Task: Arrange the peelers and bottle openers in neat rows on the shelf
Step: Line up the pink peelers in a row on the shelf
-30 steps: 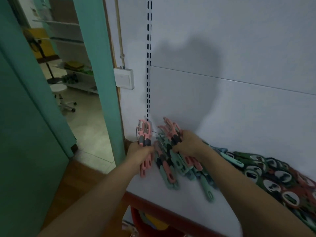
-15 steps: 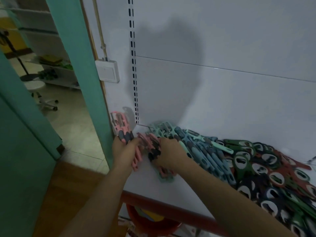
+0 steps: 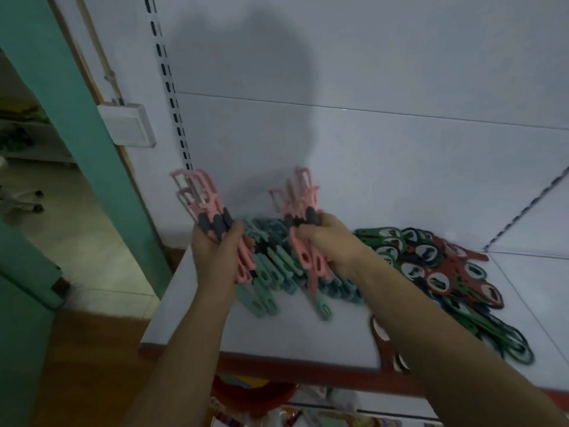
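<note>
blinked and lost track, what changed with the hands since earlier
The right hand, down in the pile half a second ago, has lifted a bunch of pink peelers upright. The left hand still grips its own pink bunch. Green peelers and bottle openers stay heaped on the shelf.

Nothing legible in view

No lettering, brand or number can be read on the pink peelers [image 3: 200, 195] gripped in the left hand [image 3: 215, 254], the pink bunch [image 3: 300, 195] gripped in the right hand [image 3: 332, 245], the bottle openers [image 3: 431, 266] right of it, or the switch plate [image 3: 126, 126] up-left of the left hand; all are dim and blurred.
</note>
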Motion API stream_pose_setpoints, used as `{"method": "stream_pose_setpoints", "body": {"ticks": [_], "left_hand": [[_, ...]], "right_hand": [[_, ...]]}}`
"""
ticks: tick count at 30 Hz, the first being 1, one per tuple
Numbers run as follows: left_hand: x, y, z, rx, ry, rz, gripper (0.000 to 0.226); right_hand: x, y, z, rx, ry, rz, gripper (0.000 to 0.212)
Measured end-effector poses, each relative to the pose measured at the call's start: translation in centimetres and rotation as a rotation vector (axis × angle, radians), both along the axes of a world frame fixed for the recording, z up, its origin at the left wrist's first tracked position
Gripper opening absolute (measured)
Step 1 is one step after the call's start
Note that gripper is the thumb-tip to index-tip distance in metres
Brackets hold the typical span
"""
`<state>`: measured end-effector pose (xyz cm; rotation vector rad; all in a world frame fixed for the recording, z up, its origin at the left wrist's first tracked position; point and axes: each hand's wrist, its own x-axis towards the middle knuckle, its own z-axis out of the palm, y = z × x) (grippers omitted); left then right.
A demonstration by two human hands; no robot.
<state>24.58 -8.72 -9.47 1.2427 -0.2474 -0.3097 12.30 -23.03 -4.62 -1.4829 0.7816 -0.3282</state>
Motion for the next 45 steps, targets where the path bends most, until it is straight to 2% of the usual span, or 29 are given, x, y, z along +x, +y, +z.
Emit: {"method": "stream_pose_setpoints", "body": {"ticks": [2,6,11,18,28,33,41,45], "left_hand": [[-2.0,-1.9,0.5,-0.015,-0.024,-0.076,0.017],[-6.5,-5.7,1.5,-0.056,-0.075,-0.224,0.019],[-15.3,-12.0,4.0,-0.142,-0.105,-0.436,0.019],[-33.5,-20.1,4.5,-0.28,-0.051,-0.681,0.02],[-54.8,-32.6,3.6,-0.232,0.018,-0.956,0.024],[-63.4,-40.8,4.1,-0.238,0.015,-1.078,0.021],[-75.8,-57.9,2.7,-0.145,0.023,-1.207,0.021],[-84.3,-64.6,2.5,-0.063,0.167,-1.231,0.022]], "right_hand": [[-2.7,-1.6,0.5,0.184,-0.115,-0.062,0.018],[-9.5,-4.5,1.0,0.284,-0.266,-0.193,0.024],[-20.9,-7.9,2.0,0.253,-0.405,-0.359,0.037],[-40.2,-13.0,2.9,0.055,-0.381,-0.595,0.03],[-65.1,-23.9,1.7,-0.277,-0.002,-0.843,0.018],[-74.0,-30.9,1.9,-0.367,0.083,-0.923,0.015],[-85.0,-45.3,-0.8,-0.355,0.259,-0.956,0.014],[-91.3,-51.4,-0.9,-0.3,0.349,-0.946,0.012]]}}
